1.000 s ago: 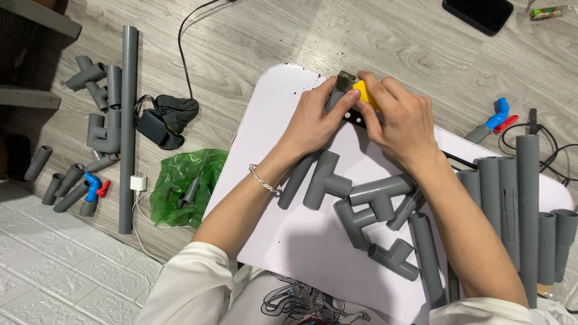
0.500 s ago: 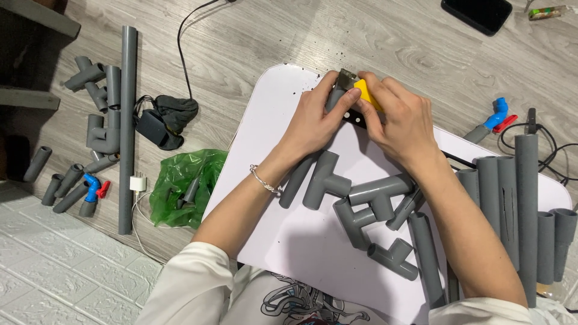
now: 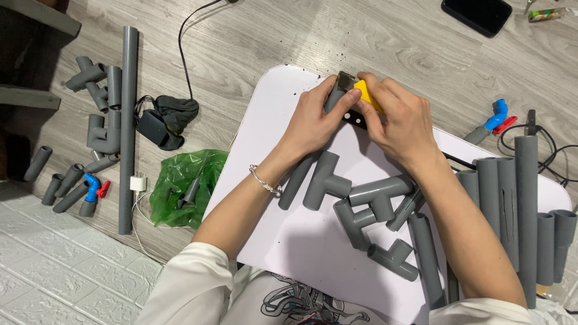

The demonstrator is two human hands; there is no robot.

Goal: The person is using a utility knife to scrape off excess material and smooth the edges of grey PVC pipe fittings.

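At twelve o'clock on the white surface (image 3: 283, 253), the left hand (image 3: 313, 123) grips a grey pipe (image 3: 335, 96). The right hand (image 3: 402, 123) clasps a yellow tool (image 3: 366, 95) against its end. Grey fittings (image 3: 328, 179) lie just below at six o'clock.

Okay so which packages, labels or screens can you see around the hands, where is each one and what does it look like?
Phone: top right on the wooden floor, flat black rectangle, screen dark.
Green plastic bag: on the floor left of the white board, crumpled, translucent, a grey pipe piece inside.
Small wrapper: far top right corner, narrow, green and red.
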